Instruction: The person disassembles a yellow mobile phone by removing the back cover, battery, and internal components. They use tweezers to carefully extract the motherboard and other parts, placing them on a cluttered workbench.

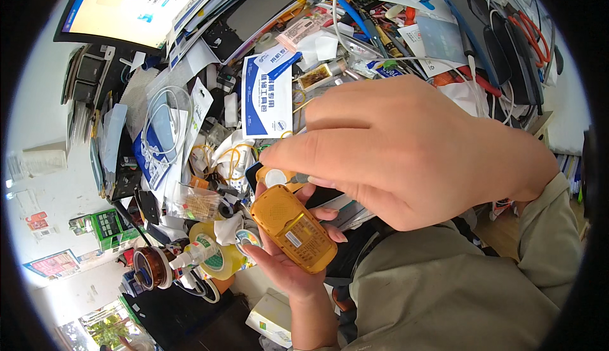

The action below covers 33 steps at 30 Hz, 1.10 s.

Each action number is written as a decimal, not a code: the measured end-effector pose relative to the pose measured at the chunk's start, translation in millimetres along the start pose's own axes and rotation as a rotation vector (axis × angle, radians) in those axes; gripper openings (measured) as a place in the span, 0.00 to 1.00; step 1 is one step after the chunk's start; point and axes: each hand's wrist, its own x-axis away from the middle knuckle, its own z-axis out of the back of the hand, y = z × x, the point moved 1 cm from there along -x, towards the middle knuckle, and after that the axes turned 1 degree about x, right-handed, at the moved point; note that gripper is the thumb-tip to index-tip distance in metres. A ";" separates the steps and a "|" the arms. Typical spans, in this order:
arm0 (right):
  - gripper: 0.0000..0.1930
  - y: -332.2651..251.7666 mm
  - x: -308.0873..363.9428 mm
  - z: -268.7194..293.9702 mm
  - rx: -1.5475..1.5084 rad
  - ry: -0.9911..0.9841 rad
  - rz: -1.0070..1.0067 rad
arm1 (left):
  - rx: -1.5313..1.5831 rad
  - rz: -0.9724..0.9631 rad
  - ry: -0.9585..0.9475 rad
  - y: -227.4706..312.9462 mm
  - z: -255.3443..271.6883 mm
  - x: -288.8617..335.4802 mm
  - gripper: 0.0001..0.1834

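My left hand point(293, 278) holds a small orange oval device point(294, 227) with rounded ends. The face turned up has a grid of tiny holes, a pale label and printed text. Just beyond it, another orange part point(290, 183) shows, with a white round disc point(275, 177) on it. My right hand point(393, 148) is over that part, its fingers bent and pressed together. A small grey ribbed piece shows by its fingertips, and I cannot tell what they grip. Behind the device lies a dark flat panel, mostly covered by my hands.
The bench is heaped with papers, cables and tools. A blue-and-white packet point(267, 100) lies beyond my hands, and a lit monitor point(127, 5) stands at the far left. Nearer on the left are a yellow bottle point(219, 259), a brown reel point(151, 268) and a bag of thin sticks point(195, 202).
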 end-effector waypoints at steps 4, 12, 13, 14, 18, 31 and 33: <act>0.20 0.7 0.0 0.5 0.036 -0.045 -0.050 | -0.047 -0.013 -0.087 0.6 1.9 -6.0 0.50; 0.10 8.5 1.3 3.0 0.150 -0.133 -0.311 | -1.137 -0.312 0.017 24.9 -6.3 -12.8 0.38; 0.09 9.0 2.2 1.3 0.179 -0.166 -0.380 | -1.463 -0.455 -0.093 29.4 -7.5 -16.8 0.38; 0.08 9.4 2.6 -1.4 0.094 -0.198 -0.377 | -1.768 -0.588 -0.194 31.3 -7.7 -21.4 0.39; 0.06 10.0 3.7 -12.9 -0.062 -0.175 -0.362 | -1.920 -0.599 -0.339 31.2 -6.2 -28.1 0.40; 0.06 4.0 2.1 -8.6 -0.027 -0.128 -0.402 | -1.622 -0.559 -0.195 30.4 -4.9 -20.8 0.36; 0.07 5.2 2.7 -5.4 0.029 -0.008 -0.380 | -1.277 -0.363 0.035 30.0 -4.5 -13.3 0.33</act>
